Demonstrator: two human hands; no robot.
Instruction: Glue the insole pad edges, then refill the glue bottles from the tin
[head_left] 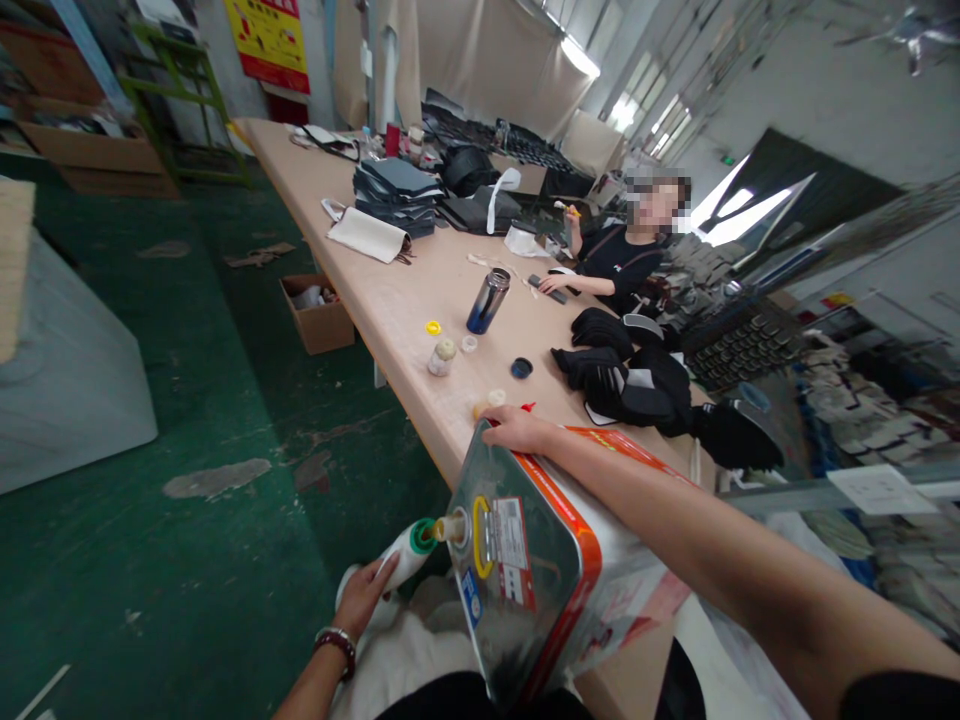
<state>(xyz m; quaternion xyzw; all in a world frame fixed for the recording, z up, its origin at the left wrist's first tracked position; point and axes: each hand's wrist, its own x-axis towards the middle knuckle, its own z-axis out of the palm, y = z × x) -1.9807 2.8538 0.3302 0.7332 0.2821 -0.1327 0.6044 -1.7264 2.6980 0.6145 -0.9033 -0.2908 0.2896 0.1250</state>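
A large square metal can (517, 560) with an orange edge is tipped on its side at the near end of the long table. My right hand (517, 430) is closed over its upper far corner. From its spout (452, 527) a yellowish liquid runs into a small white bottle (401, 558) with a green neck. My left hand (364, 592) is wrapped round that bottle, below the table edge. On that wrist is a dark bead bracelet (337, 640).
On the table (420, 300) stand a blue-silver tumbler (488, 300), a small bottle (442, 356), loose caps (521, 368), black shoe pieces (637, 380) and stacked dark material (397, 195). Another person (622, 262) sits at the far side. A cardboard box (319, 312) sits on the green floor.
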